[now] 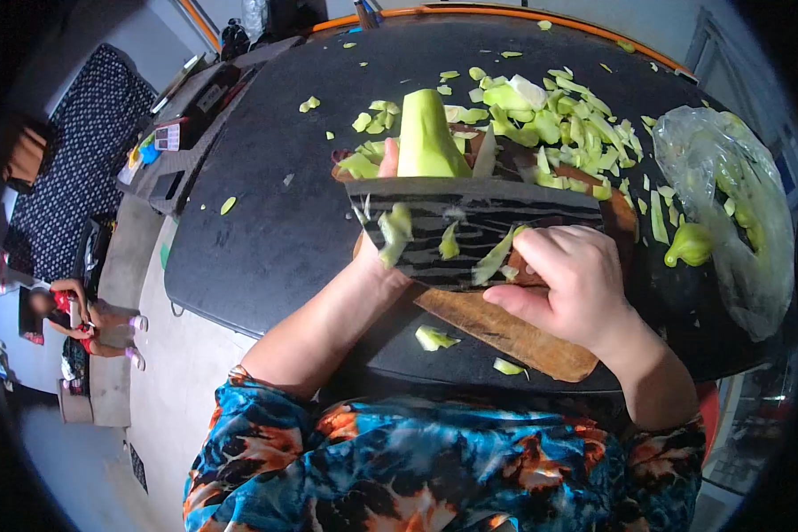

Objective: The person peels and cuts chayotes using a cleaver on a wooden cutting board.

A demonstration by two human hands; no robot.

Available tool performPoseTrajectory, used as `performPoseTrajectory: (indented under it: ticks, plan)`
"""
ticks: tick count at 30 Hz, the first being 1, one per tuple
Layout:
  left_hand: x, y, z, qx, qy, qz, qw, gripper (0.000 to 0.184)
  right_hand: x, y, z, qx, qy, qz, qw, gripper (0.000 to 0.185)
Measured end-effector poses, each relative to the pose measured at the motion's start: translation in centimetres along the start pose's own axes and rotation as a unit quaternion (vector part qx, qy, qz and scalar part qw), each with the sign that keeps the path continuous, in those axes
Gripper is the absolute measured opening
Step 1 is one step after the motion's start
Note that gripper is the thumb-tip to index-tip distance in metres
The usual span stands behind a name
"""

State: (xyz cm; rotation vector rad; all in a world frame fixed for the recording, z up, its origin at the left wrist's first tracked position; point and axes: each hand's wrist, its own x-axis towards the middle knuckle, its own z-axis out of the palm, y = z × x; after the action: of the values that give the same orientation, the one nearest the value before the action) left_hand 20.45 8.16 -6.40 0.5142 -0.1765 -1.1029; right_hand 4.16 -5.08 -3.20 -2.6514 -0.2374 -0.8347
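Note:
My right hand is wrapped round the handle of a broad cleaver. Its dark blade lies across the view, with green scraps stuck to it. Behind the blade stands a peeled, pale green vegetable, tapered to a flat top, perhaps a chayote. My left hand holds it; most of that hand is hidden by the cleaver, and only a digit shows beside the vegetable. Under both hands lies a brown wooden cutting board, partly covered.
Green peelings are heaped behind and right of the board. A clear plastic bag with green contents lies at the right, beside a green pear-shaped vegetable. The black table has a curved edge. A person sits far left.

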Motion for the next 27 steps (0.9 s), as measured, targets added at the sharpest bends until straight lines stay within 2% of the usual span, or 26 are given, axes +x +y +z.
performPoseTrajectory:
  ticks: [6,8,9,10,11,13,14,16,19,22,23,24,25,27]
  plan:
    - [0.3,0.0,-0.4,-0.08,-0.082,-0.029,0.993,0.068,-0.1,0.7,0.7,-0.065,-0.003,-0.023,0.998,0.044]
    - [0.0,-0.6,1.3,-0.024,0.047,0.026,0.998,0.063,0.0,1.9,0.7,-0.089,-0.003,0.021,0.996,0.045]
    - [0.0,-0.2,0.4,-0.033,0.009,-0.011,0.999,0.061,0.1,2.5,1.0,-0.065,0.033,0.05,0.996,0.044]
    - [0.0,0.3,-0.5,-0.041,-0.029,-0.047,0.998,0.059,0.2,3.2,0.3,-0.081,0.022,0.102,0.991,0.043]
    - [0.2,-0.4,0.4,-0.001,-0.003,-0.015,1.0,0.059,0.3,4.0,0.1,-0.077,0.041,0.13,0.988,0.043]
    - [0.0,-0.7,0.8,0.005,-0.023,-0.021,0.999,0.06,0.5,6.0,-0.4,-0.069,0.051,0.281,0.956,0.044]
    - [-0.2,-0.9,0.9,0.009,-0.034,-0.025,0.999,0.06,0.2,7.5,-0.6,-0.11,0.073,0.282,0.95,0.044]
    - [-0.3,-0.9,1.1,0.01,-0.027,-0.026,0.999,0.061,-0.1,9.1,-1.2,-0.085,0.107,0.311,0.94,0.045]
    - [-0.4,-0.9,1.3,0.006,-0.005,-0.022,1.0,0.063,0.1,8.4,-1.6,-0.05,0.129,0.295,0.945,0.041]
    - [-0.3,-0.6,1.3,-0.012,0.009,-0.005,1.0,0.067,0.1,7.0,-1.3,0.057,0.118,0.251,0.959,0.035]
    - [-0.2,-0.5,1.1,-0.017,0.022,0.012,1.0,0.069,0.2,6.3,-0.9,0.082,0.127,0.211,0.966,0.032]
    - [-0.1,-0.4,1.2,-0.021,0.035,0.029,0.999,0.072,0.2,5.4,-1.2,0.084,0.076,0.215,0.97,0.032]
    - [-0.6,-0.5,1.6,0.031,0.084,0.059,0.994,0.072,0.3,4.6,-1.1,0.095,0.066,0.17,0.979,0.033]
    - [-0.4,-0.5,1.7,0.033,0.076,0.062,0.995,0.073,0.4,3.1,-0.8,0.09,0.039,0.077,0.992,0.035]
